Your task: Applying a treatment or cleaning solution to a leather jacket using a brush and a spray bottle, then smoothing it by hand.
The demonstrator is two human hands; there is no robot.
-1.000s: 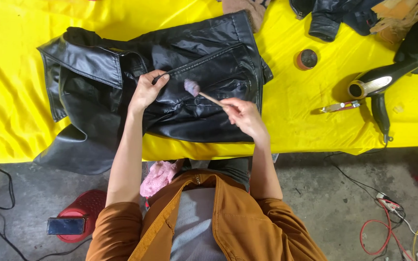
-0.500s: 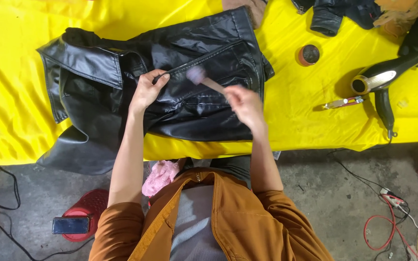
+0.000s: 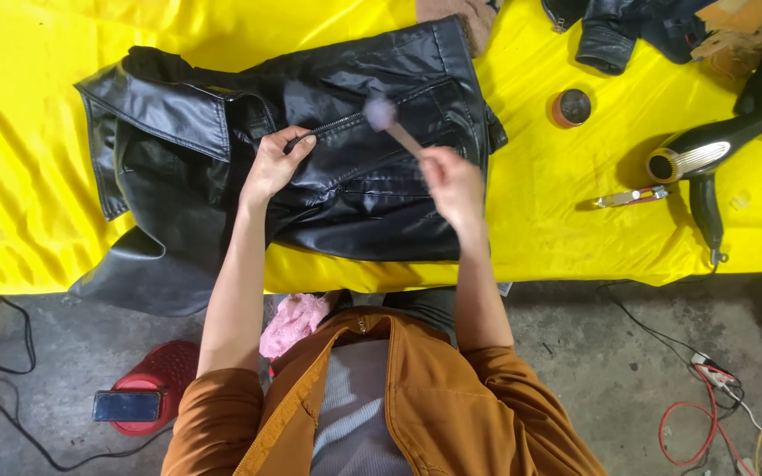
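Black leather jacket [image 3: 346, 167] spread flat on the yellow-covered counter [image 3: 63, 238]; long axis runs left to right, collar end at the left, hem end toward the right; zip line slants up to the right across the chest; lower left flap hangs over the near counter edge.

Small brush [image 3: 392, 126], pale blurred head, wooden handle; long axis slants from near-right up to far-left, head pointing at the zip area.

Right hand [image 3: 453, 183] clenched round the near end of the brush handle; blurred, so finger detail not readable. Left hand [image 3: 273, 164] curled, fingertips pinching the jacket at the zip's left end, palm resting on the leather.

Right of the jacket, well apart: a small round tin [image 3: 572, 107], a slim tool [image 3: 632, 197], a black hair dryer [image 3: 707, 167] close to the near counter edge. More dark clothing [image 3: 610, 31] at the far right corner. Bare yellow cover lies between jacket and tin, and far left of the collar.

On the floor, near left: a red stool [image 3: 165, 375] with a phone [image 3: 127, 405] on it; cables [image 3: 707, 414] at the near right.
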